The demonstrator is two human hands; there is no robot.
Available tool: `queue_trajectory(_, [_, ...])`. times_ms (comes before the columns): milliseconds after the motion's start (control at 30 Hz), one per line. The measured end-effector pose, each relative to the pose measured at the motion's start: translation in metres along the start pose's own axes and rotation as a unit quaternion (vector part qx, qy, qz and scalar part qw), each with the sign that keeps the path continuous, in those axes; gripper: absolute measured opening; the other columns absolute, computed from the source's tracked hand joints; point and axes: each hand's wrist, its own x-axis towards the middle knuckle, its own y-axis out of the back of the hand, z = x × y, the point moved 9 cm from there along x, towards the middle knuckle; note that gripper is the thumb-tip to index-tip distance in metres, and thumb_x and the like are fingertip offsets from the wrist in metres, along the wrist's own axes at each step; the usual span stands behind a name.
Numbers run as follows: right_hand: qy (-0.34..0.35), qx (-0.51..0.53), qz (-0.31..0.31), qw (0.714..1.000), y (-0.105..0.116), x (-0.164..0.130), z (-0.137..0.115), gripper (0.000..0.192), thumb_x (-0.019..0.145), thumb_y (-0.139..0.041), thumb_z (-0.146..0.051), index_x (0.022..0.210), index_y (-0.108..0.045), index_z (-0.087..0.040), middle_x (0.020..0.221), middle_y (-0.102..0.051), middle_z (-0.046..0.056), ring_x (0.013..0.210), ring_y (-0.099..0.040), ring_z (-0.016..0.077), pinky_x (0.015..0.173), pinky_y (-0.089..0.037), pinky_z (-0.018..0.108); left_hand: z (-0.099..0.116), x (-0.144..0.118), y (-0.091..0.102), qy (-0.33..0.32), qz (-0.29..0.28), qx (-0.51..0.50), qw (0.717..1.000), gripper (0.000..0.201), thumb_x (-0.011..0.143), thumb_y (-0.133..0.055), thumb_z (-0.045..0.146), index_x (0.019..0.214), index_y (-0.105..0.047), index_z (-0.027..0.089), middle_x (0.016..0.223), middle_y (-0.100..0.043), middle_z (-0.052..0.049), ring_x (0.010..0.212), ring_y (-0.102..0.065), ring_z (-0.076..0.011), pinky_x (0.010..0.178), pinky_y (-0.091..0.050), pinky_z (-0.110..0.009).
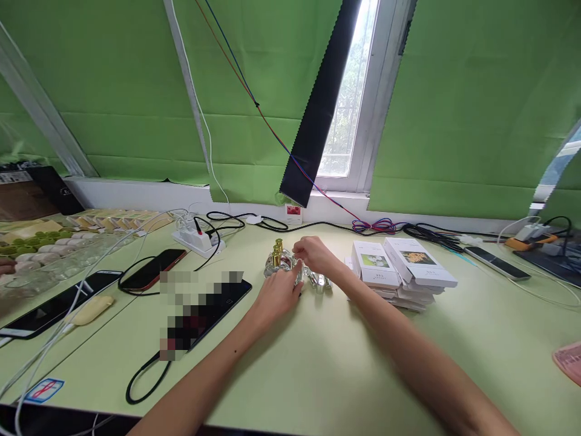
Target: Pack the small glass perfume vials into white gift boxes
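Observation:
Several small clear glass bottles with gold tops [278, 251] stand close together on the table, just beyond my left hand. My left hand [280, 289] is closed round a clear glass bottle [298, 270], mostly hidden by the fingers. Directly above that bottle, my right hand [314, 253] has its fingers pinched together near the neck. Whatever sits in that pinch is too small and covered to make out. Beside the right wrist lie several shiny clear pieces [320, 280], flat on the table.
Stacked white boxes [384, 266] with flower pictures stand right of my hands. A phone [220, 315] with a cable lies at left, with other phones [154, 269] and a power strip [197, 237] behind. Another person's hand [6, 266] shows at the far left, by rows of bottles.

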Motion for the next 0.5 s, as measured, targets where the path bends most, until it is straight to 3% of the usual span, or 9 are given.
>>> queue_trajectory(267, [0.021, -0.024, 0.008, 0.999, -0.0057, -0.0004, 0.0006, 0.017, 0.07, -0.051, -0.004, 0.065, -0.06, -0.017, 0.072, -0.051, 0.002, 0.067, -0.045, 0.0149, 0.064, -0.031, 0.027, 0.0038, -0.0009, 0.0, -0.014, 0.0, 0.022, 1.0, 0.052, 0.095, -0.047, 0.025, 0.147, -0.047, 0.021, 0.079, -0.07, -0.01, 0.084, -0.068, -0.0335, 0.07, -0.045, -0.034])
queue_trajectory(500, [-0.01, 0.024, 0.036, 0.999, -0.0049, -0.0012, 0.0065, 0.018, 0.075, -0.052, -0.005, 0.067, -0.065, -0.016, 0.073, -0.057, 0.003, 0.069, -0.05, 0.0151, 0.066, -0.035, 0.026, 0.004, -0.0007, -0.003, -0.011, -0.008, 0.049, 0.999, 0.051, 0.096, -0.046, 0.026, 0.147, -0.046, 0.02, 0.084, -0.071, -0.011, 0.087, -0.068, -0.0332, 0.069, -0.045, -0.034])
